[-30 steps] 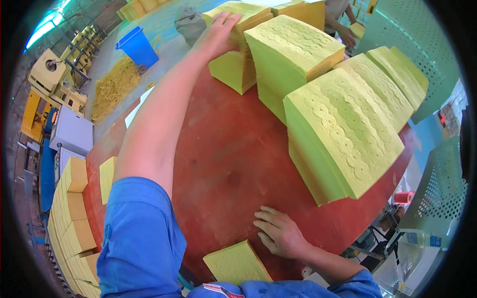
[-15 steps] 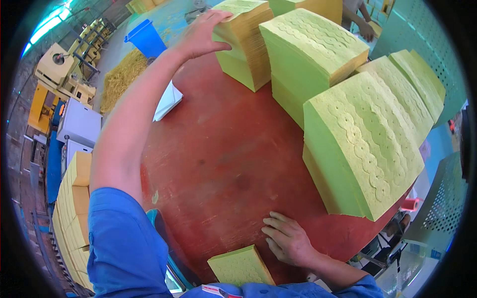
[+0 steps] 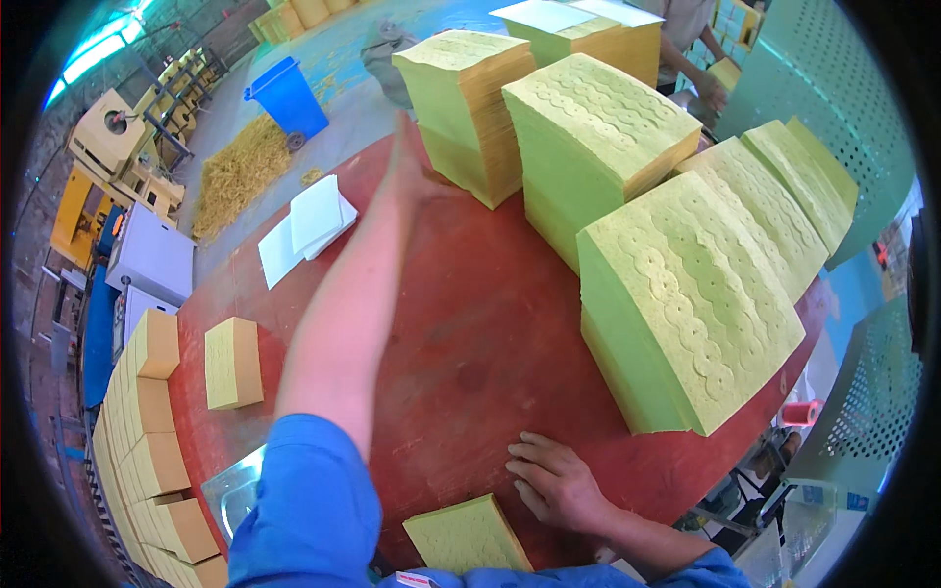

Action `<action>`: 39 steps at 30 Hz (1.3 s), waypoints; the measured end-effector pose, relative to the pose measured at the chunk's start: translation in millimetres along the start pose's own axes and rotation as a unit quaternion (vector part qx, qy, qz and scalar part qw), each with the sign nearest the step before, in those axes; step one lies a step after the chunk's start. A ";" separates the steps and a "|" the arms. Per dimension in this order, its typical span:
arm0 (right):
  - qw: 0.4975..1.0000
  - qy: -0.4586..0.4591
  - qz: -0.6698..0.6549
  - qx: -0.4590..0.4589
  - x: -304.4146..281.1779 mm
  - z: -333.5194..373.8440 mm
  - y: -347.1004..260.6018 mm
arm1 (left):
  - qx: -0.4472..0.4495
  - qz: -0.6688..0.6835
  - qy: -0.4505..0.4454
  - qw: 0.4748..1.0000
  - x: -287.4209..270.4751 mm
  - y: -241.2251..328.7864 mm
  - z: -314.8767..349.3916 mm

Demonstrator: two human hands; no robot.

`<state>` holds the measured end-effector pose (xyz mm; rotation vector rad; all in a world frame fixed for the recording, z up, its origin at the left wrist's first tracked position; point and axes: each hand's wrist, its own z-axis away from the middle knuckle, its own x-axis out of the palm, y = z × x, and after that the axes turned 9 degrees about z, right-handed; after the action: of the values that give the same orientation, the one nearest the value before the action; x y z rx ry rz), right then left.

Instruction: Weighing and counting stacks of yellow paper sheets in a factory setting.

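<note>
My left arm reaches far across the red table (image 3: 470, 343). My left hand (image 3: 417, 176), partly blurred, is beside the lower left side of a tall stack of yellow paper sheets (image 3: 470, 108). Its thumb points away from its upright fingers, and nothing shows in it. Flat on the tabletop lies my right hand (image 3: 559, 485), empty, with its fingers loosely apart. A small stack of yellow paper (image 3: 469, 537) with wavy cut marks sits left of it, close to my body.
More tall yellow stacks (image 3: 691, 304) line the right side. White sheets (image 3: 309, 225) and a small block (image 3: 233, 363) lie at left, near a row of paper blocks (image 3: 147, 441). A blue bin (image 3: 287, 98) stands beyond the table. At the far right another person's hand (image 3: 708, 90) shows.
My left hand has come off the top of the far stack and dropped beside its lower side. The view has shifted, showing more of the table's left. My right hand stays on the table.
</note>
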<state>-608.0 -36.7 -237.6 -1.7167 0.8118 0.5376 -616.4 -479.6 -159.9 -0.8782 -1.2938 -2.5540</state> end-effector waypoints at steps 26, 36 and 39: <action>0.998 0.050 -0.022 -0.023 17.2 -0.8 2.9 | 0.033 -0.498 -0.137 0.856 -84.1 -27.1 175.7; 0.997 0.025 0.043 -0.055 20.4 5.0 -4.2 | 0.155 -0.542 0.101 0.819 -372.0 40.5 626.1; 0.999 0.001 0.022 -0.038 21.5 7.1 2.0 | 0.239 -0.247 0.439 0.830 -481.9 28.8 727.2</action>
<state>-595.0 -35.5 -256.1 -1.7725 0.8408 0.6039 104.5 5.5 -77.4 0.7496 -1.7657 -2.2039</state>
